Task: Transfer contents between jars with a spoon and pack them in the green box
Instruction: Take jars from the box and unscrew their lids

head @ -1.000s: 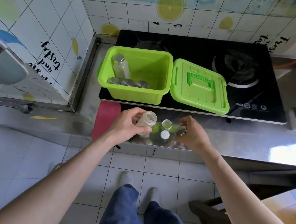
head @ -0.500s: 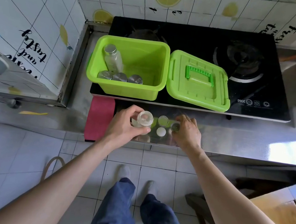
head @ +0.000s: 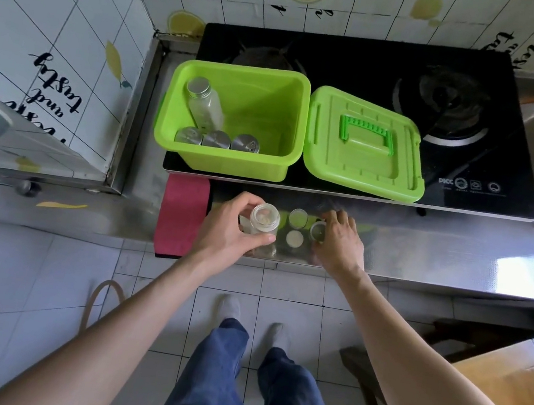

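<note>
On the steel bench [head: 423,257] before the green box [head: 230,162], the right hand [head: 339,244] is bringing a small round cap [head: 317,232], pinched and held higher a second ago, down to the surface. The left hand [head: 230,231] is gripping the uncapped jar [head: 265,218] there, so spooning is probably coming next.

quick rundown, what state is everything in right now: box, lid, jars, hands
green box, open, lid off
green lid, lying flat beside the box, handle up
tall bottle, capped, leaning in the box
three short jars, capped, in the box
open jar, uncapped, a little inside
left hand, grips the open jar
two small jars, uncapped, on the counter
right hand, on a third small jar, grip unclear
</note>
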Motion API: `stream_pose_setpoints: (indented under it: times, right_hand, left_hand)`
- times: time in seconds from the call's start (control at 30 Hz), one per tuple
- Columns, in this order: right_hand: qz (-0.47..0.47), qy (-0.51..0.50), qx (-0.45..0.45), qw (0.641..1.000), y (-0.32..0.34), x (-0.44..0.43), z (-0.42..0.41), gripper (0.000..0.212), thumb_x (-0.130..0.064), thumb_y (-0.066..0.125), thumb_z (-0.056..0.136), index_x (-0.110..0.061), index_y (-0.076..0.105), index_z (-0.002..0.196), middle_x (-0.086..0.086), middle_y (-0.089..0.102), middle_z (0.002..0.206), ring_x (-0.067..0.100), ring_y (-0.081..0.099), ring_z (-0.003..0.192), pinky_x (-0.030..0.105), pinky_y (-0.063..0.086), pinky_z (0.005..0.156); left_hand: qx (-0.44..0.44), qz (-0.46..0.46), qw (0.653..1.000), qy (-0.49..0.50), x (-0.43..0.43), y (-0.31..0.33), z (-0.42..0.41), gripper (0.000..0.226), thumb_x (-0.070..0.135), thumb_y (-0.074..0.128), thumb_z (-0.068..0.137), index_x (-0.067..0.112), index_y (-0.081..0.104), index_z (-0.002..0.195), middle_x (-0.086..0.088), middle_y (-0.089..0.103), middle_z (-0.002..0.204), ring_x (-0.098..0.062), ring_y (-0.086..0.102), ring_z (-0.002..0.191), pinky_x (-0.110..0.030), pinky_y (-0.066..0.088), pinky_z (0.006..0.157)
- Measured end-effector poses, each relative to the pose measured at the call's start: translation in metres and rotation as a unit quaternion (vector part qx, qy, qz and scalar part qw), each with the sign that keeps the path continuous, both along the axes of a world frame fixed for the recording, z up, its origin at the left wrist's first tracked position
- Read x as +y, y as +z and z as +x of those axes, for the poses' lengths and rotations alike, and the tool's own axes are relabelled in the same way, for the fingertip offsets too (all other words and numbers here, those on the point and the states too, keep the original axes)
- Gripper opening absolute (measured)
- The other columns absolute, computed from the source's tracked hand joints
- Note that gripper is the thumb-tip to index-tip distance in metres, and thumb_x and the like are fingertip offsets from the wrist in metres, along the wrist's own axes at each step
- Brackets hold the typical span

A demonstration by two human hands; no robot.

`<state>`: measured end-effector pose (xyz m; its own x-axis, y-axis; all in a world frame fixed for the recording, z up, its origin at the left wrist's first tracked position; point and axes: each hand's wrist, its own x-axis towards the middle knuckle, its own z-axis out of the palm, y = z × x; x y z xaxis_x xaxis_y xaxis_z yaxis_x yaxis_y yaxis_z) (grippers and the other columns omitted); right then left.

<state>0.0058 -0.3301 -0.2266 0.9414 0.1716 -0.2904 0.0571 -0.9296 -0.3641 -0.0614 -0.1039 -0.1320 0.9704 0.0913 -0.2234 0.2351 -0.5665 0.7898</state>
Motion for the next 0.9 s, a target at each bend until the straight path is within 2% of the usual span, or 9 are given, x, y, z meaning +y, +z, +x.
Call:
stream_pose_setpoints:
  times: [0.13,0.3,0.47,0.57,0.7,0.9]
  right_hand:
    - [-0.012,0.008,0.0,1.0,0.006,-0.003,0.001,0.059,-0.032,0.08,0.08,-0.017,0.051,0.129,0.006,0.051,0.126,0.028,0.047,0.121,0.039,0.055,0.078]
    - [0.052,0.008,-0.023,0.998,0.037,-0.008,0.0,0.071,-0.047,0.083,0.075,-0.023,0.053,0.135,0.0,0.05,0.127,0.023,0.044,0.123,0.039,0.051,0.081]
    - [0.131,0.084,-0.023,0.988,0.067,0.004,-0.007,0.069,-0.052,0.086,0.07,-0.027,0.059,0.128,-0.008,0.056,0.119,0.015,0.051,0.113,0.029,0.042,0.077]
    - [0.163,0.111,-0.027,0.98,0.071,0.017,-0.012,0.067,-0.05,0.087,0.07,-0.027,0.059,0.125,-0.011,0.059,0.115,0.012,0.054,0.104,0.029,0.044,0.075]
    - [0.176,0.102,-0.039,0.978,0.071,0.034,-0.019,0.056,-0.039,0.084,0.073,-0.028,0.058,0.12,-0.014,0.06,0.113,0.013,0.057,0.106,0.039,0.053,0.081]
    - [0.175,0.09,-0.066,0.978,0.065,0.038,-0.027,0.053,-0.04,0.082,0.075,-0.024,0.058,0.12,-0.009,0.06,0.112,0.015,0.058,0.103,0.036,0.051,0.071]
  left_hand:
    - [0.002,0.003,1.0,-0.006,-0.003,0.001,0.003,0.046,0.034,0.094,0.072,0.034,0.064,0.107,0.021,0.071,0.107,0.008,0.062,0.104,-0.006,0.04,0.081]
    - [-0.007,-0.001,1.0,0.0,-0.007,-0.001,0.007,0.047,0.034,0.094,0.071,0.036,0.064,0.106,0.019,0.07,0.109,0.003,0.062,0.105,-0.021,0.049,0.085]
    - [-0.006,-0.001,1.0,0.01,-0.011,-0.002,0.011,0.048,0.035,0.095,0.071,0.035,0.064,0.108,0.019,0.069,0.111,0.003,0.061,0.105,-0.026,0.05,0.087]
    - [-0.007,-0.001,1.0,0.006,-0.014,-0.004,0.012,0.048,0.034,0.095,0.071,0.033,0.064,0.109,0.018,0.069,0.111,0.002,0.061,0.106,-0.028,0.052,0.089]
    - [-0.009,-0.003,1.0,-0.008,-0.015,-0.007,0.012,0.045,0.025,0.091,0.074,0.034,0.063,0.108,0.016,0.069,0.111,-0.003,0.063,0.108,-0.036,0.054,0.091]
    - [0.007,-0.022,0.999,-0.026,-0.009,-0.007,0.012,0.047,0.021,0.092,0.073,0.03,0.066,0.112,0.016,0.072,0.109,-0.003,0.064,0.109,-0.034,0.054,0.094]
